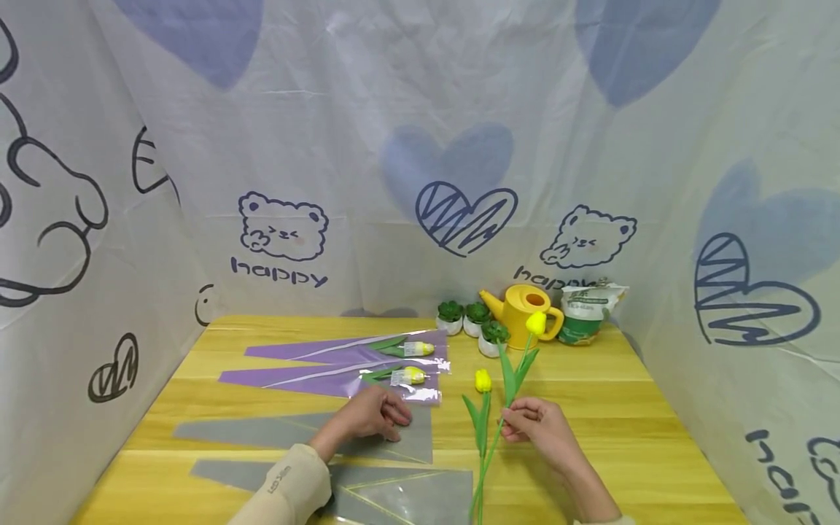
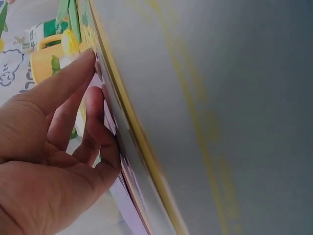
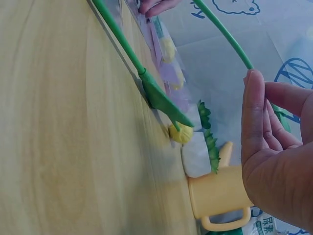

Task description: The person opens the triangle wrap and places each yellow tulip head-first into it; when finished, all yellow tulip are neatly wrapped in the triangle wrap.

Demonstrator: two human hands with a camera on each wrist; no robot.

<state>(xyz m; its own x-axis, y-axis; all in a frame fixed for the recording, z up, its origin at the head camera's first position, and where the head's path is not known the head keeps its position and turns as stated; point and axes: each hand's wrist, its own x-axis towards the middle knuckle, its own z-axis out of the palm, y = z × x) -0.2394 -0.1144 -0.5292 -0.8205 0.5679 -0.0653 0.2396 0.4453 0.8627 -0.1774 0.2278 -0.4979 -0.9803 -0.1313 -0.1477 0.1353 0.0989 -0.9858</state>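
My right hand (image 1: 534, 426) pinches the green stem of a yellow artificial tulip (image 1: 536, 323), raised off the table; in the right wrist view the stem runs between thumb and forefinger. A second yellow tulip (image 1: 483, 380) lies on the table just left of it. My left hand (image 1: 380, 414), its fingers loosely bent and holding nothing, is over a grey tapered flower sleeve (image 1: 275, 432). Another grey sleeve with yellow lines (image 1: 420, 492) lies nearer to me, partly under the left forearm. Beyond the hand are two purple sleeves (image 1: 289, 378), each with a yellow tulip inside.
At the back right stand small potted succulents (image 1: 450, 313), a yellow watering can (image 1: 515, 313) and a green-and-white bag (image 1: 584, 317). The wooden table (image 1: 623, 415) is enclosed by a printed white curtain (image 1: 367, 160) at the back and sides.
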